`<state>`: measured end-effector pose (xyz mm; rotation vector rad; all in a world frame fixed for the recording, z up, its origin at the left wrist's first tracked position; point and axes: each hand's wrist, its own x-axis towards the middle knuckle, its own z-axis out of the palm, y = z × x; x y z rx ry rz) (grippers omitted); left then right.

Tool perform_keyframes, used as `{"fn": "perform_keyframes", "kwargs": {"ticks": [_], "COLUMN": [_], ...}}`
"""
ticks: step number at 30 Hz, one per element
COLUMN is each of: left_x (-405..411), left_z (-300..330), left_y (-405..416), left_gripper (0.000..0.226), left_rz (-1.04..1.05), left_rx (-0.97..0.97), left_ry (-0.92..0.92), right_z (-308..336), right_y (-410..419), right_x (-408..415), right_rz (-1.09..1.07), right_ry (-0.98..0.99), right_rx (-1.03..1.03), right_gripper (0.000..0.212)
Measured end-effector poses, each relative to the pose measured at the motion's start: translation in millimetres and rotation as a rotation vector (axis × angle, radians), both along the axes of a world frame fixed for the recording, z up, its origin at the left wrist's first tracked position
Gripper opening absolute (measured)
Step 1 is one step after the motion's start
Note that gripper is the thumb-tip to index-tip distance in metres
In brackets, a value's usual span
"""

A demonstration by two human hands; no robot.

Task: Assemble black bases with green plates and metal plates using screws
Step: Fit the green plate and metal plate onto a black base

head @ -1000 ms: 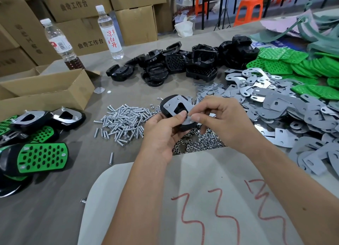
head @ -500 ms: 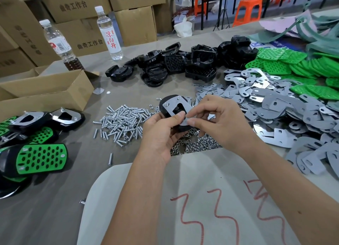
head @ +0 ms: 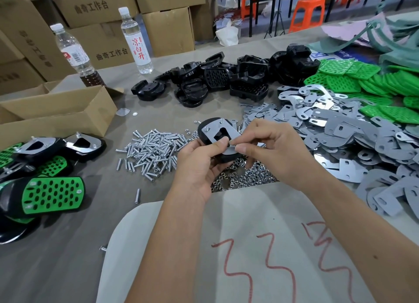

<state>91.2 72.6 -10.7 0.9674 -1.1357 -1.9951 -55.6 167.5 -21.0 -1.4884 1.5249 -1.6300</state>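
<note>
My left hand (head: pixel 199 166) grips a black base (head: pixel 204 136) with a metal plate (head: pixel 214 133) laid on top; two screw ends stick up at the plate's far edge. My right hand (head: pixel 269 153) pinches something small at the plate's near corner, hidden by thumb and finger. Loose screws (head: pixel 152 148) lie in a heap to the left, small nuts (head: pixel 240 178) just below my hands. Spare black bases (head: pixel 226 80) are piled at the back, metal plates (head: pixel 340 132) to the right, green plates (head: pixel 374 85) at the far right.
Finished assemblies (head: pixel 45 189) with green perforated plates lie at the left edge. An open cardboard box (head: pixel 56 112) stands behind them, with two bottles (head: pixel 136 39) and stacked cartons further back. A white sheet (head: pixel 226 246) with red marks covers the near table.
Both hands and the held base stayed nearly in place; my right fingers shifted slightly at the plate's near corner.
</note>
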Motion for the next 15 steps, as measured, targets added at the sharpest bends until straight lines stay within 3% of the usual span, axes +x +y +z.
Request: {"fn": "perform_keyframes", "kwargs": {"ticks": [6,15], "left_x": [-0.5,-1.8], "left_z": [1.3,-0.3], "left_y": [0.2,0.5], "left_gripper": [0.006,0.018], "left_rz": [0.001,0.012], "left_rx": [0.030,0.011], "left_ry": [0.022,0.020], "right_z": [-2.7,-1.3], "right_y": [-0.8,-1.8], "right_x": [3.6,10.8], "right_rz": [-0.081,-0.184], "right_ry": [-0.010,-0.018], "right_rx": [-0.027,-0.023], "right_gripper": [0.010,0.020]}}
